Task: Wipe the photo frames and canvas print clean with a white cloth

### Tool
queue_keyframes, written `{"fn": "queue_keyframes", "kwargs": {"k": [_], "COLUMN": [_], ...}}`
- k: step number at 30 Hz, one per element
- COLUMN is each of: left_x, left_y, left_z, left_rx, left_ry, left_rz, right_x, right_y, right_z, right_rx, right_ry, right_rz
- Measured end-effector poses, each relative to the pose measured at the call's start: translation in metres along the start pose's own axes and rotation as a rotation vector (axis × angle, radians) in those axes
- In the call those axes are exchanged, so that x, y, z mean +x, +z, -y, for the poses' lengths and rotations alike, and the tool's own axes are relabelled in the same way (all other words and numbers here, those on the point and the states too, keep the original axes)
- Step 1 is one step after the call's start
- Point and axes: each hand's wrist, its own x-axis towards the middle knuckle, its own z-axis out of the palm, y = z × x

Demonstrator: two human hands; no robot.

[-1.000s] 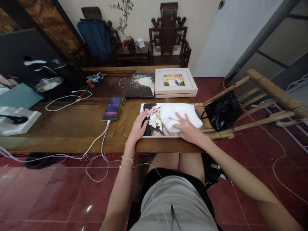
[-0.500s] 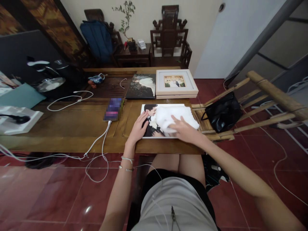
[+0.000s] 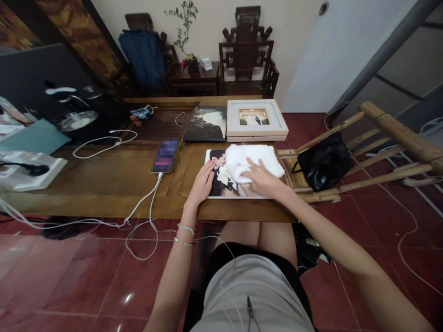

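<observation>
A photo print [image 3: 221, 180], showing people in wedding clothes, lies flat near the table's front edge. My left hand [image 3: 203, 181] rests on its left side, fingers stretched out and holding nothing. On the print's right part lies a folded white towel [image 3: 254, 157], which hides much of the picture and reaches past its back edge. My right hand [image 3: 261, 177] has the towel by its near side, with fingers spread over the cloth; the thumb's grip is partly hidden.
Behind the print lie a dark photo panel [image 3: 206, 123] and a pale wooden frame [image 3: 284, 131] on another. A phone [image 3: 166, 156] with a white cable [image 3: 152, 193] is to the left. A bamboo chair [image 3: 311, 196] holding a black bag [image 3: 323, 161] stands right of the wooden table [image 3: 114, 193].
My right hand has shifted the white towel slightly away from me, baring more of the print's lower part. My left hand stays on the print's left side.
</observation>
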Motion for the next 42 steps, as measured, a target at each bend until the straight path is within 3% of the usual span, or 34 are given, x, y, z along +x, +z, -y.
{"fn": "queue_keyframes", "kwargs": {"k": [5, 9, 13, 21, 26, 30, 36, 39, 42], "left_x": [0.0, 0.0, 0.0, 0.001, 0.0, 0.001, 0.001, 0.0, 0.0], "left_y": [0.001, 0.001, 0.001, 0.002, 0.003, 0.003, 0.002, 0.001, 0.001], "left_z": [0.0, -0.002, -0.001, 0.004, 0.005, 0.005, 0.002, -0.001, -0.002], "left_rx": [0.003, 0.003, 0.007, -0.006, -0.01, -0.003, 0.001, -0.009, -0.016], "left_ry": [-0.003, 0.006, 0.004, 0.01, -0.005, 0.019, 0.008, 0.02, 0.024], "left_rz": [0.0, 0.0, 0.0, -0.01, -0.012, -0.022, -0.015, -0.019, -0.02], "right_x": [-0.067, -0.083, -0.053, 0.062, 0.084, 0.054, -0.033, -0.062, -0.067], "right_y": [0.014, 0.016, 0.01, -0.02, -0.014, 0.008, 0.035, 0.039, 0.033], "right_z": [0.055, 0.079, 0.064, -0.006, -0.01, 0.015, 0.075, 0.096, 0.099], "right_rx": [-0.025, 0.017, 0.042, 0.079, 0.087, -0.017, -0.051, -0.005, 0.054], "right_ry": [-0.115, -0.104, -0.091, 0.015, 0.091, 0.076, -0.062, -0.105, -0.118], "right_rz": [0.083, 0.129, 0.109, 0.027, -0.078, -0.085, -0.013, 0.0, 0.028]}}
